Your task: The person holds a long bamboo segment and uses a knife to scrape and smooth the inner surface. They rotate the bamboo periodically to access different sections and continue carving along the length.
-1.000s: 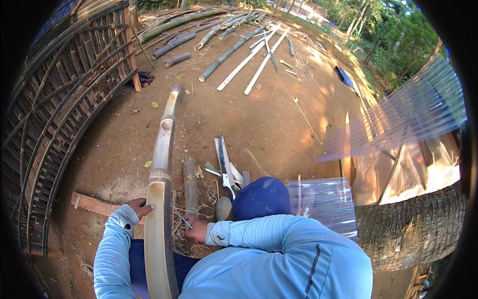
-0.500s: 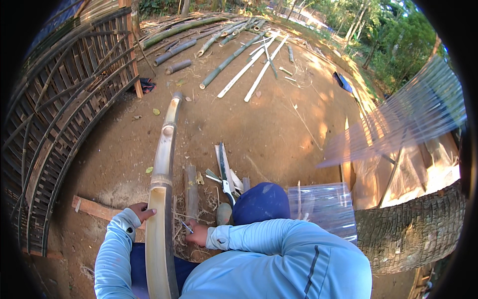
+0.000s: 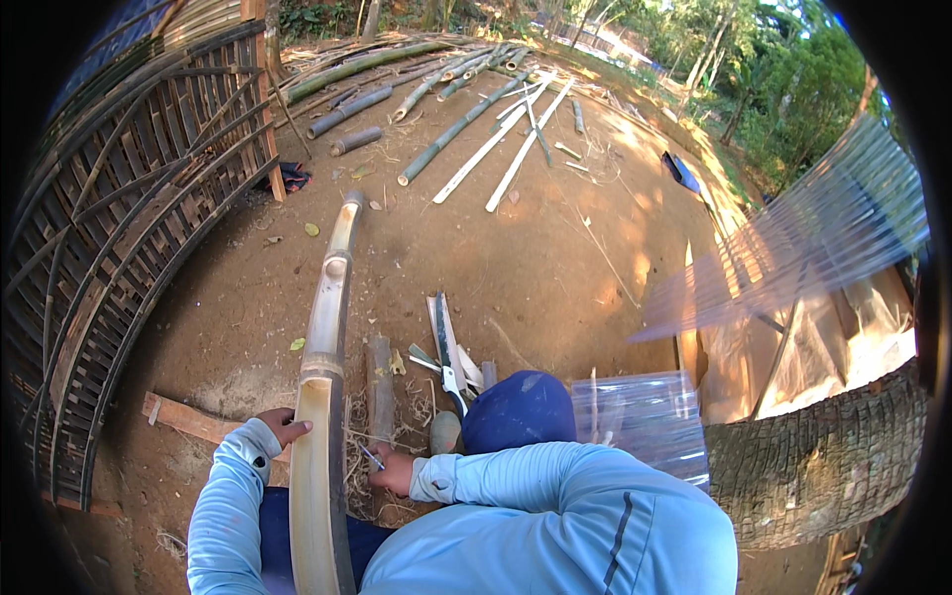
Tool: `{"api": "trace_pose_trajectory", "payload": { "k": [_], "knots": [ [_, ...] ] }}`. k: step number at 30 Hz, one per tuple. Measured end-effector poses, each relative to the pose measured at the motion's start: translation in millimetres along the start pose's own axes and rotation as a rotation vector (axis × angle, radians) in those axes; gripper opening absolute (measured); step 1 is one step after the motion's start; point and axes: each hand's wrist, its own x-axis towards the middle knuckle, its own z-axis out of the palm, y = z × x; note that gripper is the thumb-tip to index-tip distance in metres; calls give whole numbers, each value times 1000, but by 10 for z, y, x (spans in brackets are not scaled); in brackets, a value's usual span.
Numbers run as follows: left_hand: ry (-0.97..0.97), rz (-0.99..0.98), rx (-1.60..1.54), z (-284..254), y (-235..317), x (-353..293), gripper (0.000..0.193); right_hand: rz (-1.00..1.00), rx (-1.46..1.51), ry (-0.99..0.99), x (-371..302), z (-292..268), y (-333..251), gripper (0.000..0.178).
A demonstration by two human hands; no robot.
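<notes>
A long split bamboo pole [image 3: 317, 451] lies lengthwise in front of me, its hollow side up, one end at my body and the other pointing away. Gripping its left edge is my left hand [image 3: 285, 426], closed with the fingertips at the rim. On the pole's right side, my right hand [image 3: 394, 470] is closed around a slim, pale, pen-like thing [image 3: 373, 457]; its exact kind is too small to make out. Just beyond that hand, a short piece of bamboo [image 3: 380, 382] lies among fibrous shavings. A rounded stone [image 3: 445, 433] sits beside my right knee [image 3: 521, 412].
A saw with a pale handle [image 3: 453, 385] rests on bamboo pieces ahead of my knee. To the left stands a slatted bamboo panel [image 3: 119, 228], with a wooden board [image 3: 198, 418] nearby. Bamboo poles [image 3: 456, 134] lie farther off. At right are a log [image 3: 813, 466] and clear corrugated sheets [image 3: 793, 238].
The view has shifted slightly, so the ground things appear a little lower. Both hands keep nearly the same places and grips; the pen-like thing is tilted slightly differently.
</notes>
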Motion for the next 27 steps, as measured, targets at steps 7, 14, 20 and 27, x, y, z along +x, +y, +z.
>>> {"api": "trace_pose_trajectory", "payload": {
  "k": [7, 14, 20, 27],
  "knots": [
    [10, -20, 46, 3, 55, -5, 78, -34, -23, 28, 46, 28, 119, 73],
    [5, 11, 17, 9, -86, 53, 77, 8, 25, 12, -6, 11, -19, 74],
    [-9, -11, 5, -2, 94, -43, 69, -43, 15, 60, 73, 69, 144, 74],
    [20, 4, 17, -3, 1, -34, 76, -27, 42, 28, 59, 59, 80, 74]
  ]
}}
